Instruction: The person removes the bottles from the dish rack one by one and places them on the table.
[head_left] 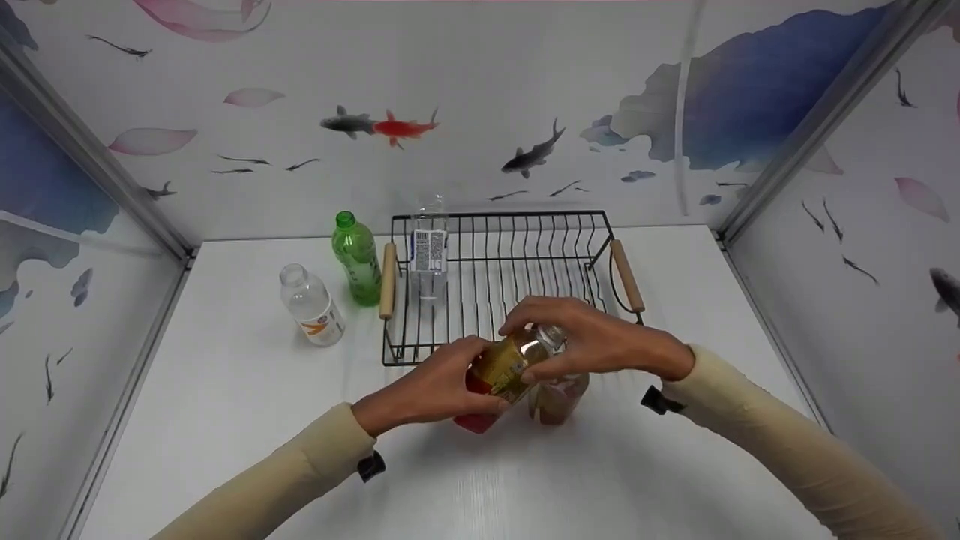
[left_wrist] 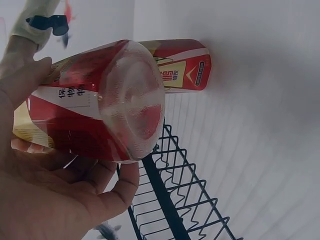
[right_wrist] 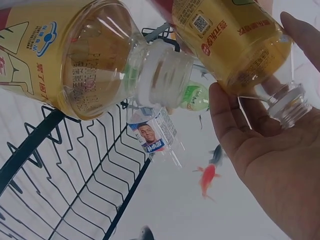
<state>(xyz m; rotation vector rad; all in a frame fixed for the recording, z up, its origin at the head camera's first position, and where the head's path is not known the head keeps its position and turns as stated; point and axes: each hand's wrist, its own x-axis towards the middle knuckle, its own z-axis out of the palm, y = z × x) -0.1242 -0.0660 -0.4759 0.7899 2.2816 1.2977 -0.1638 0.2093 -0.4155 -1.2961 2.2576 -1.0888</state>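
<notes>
Both hands are on one tilted plastic bottle with a red and yellow label, held in front of the wire rack. My left hand grips its lower body, and the clear base faces out in the left wrist view. My right hand holds it around the upper part near the neck. That neck has no cap on it in the right wrist view. Beside it, under the right hand, stands a second bottle of the same kind, also uncapped and partly covered by the hand.
The black wire rack with wooden handles lies behind the hands. A clear bottle with a white label is in its left end. Left of the rack stand a green bottle and another clear bottle. Printed walls enclose the white table.
</notes>
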